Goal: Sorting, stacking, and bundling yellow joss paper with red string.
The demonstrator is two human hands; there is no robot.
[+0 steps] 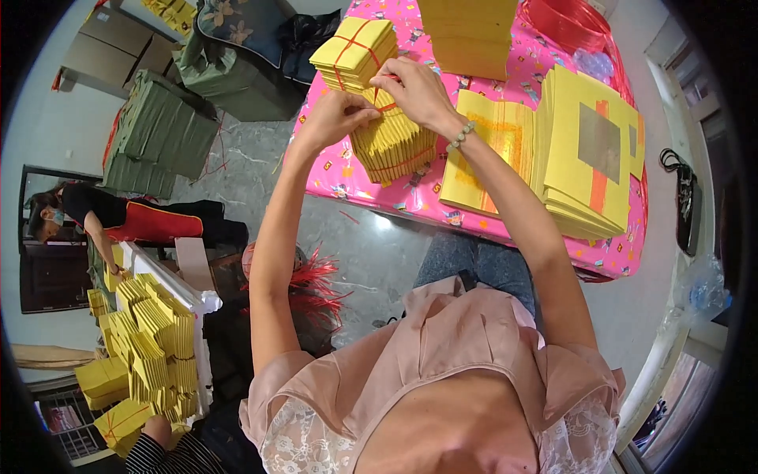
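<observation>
A thick bundle of yellow folded paper (392, 144) stands near the left edge of the pink table, with red plastic string (388, 107) wound around it. Over its top, my left hand (335, 120) is closed, thumb and fingers pinched on the string. My right hand (417, 93), with a bead bracelet at the wrist, pinches the string a little higher and to the right. The string ends between my fingers are partly hidden. Just behind, a tied yellow bundle (354, 49) with crossed red string sits close to my hands.
The pink patterned tablecloth (328, 178) also carries yellow paper stacks (580, 150), a tall yellow block (467, 35) and a red string coil (567, 22). Green wrapped bales (158, 130) stand at left. A co-worker (118, 213) leans over a table heaped with yellow bundles (154, 340).
</observation>
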